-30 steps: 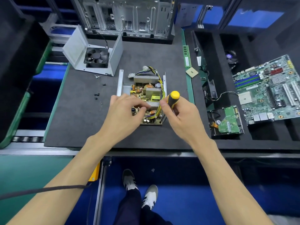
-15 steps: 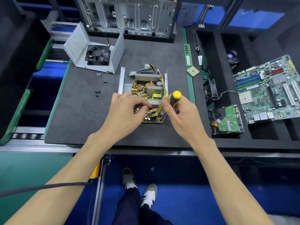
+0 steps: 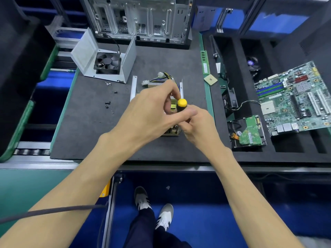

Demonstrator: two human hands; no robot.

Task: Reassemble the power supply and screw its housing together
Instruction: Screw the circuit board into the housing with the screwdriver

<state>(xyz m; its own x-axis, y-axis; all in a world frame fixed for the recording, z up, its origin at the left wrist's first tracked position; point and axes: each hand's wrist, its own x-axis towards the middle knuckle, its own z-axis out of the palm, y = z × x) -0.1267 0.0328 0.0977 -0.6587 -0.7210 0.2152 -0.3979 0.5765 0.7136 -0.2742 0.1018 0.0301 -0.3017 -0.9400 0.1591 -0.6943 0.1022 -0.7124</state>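
Dark foam mat (image 3: pixel 86 122) across a workbench. Open computer case (image 3: pixel 139 18) at the back, housing cover with fan (image 3: pixel 107 63) left of centre. Power supply board (image 3: pixel 172 104) mid-mat, mostly hidden under hands. Right hand (image 3: pixel 198 126) curled round screwdriver (image 3: pixel 181 104); left hand (image 3: pixel 152 111) fingers bent beside its handle, grip unclear. Loose screws (image 3: pixel 107 102) to the left.

Hands: 2, left hand (image 3: pixel 152 111), right hand (image 3: pixel 195 126)
Screwdrivers: 1, screwdriver (image 3: pixel 181 104)
Fans in the open housing: 1, fan (image 3: pixel 107 63)
Motherboards: 1, motherboard (image 3: pixel 293 97)
Hard drives: 1, hard drive (image 3: pixel 248 132)
RAM sticks: 1, RAM stick (image 3: pixel 205 62)
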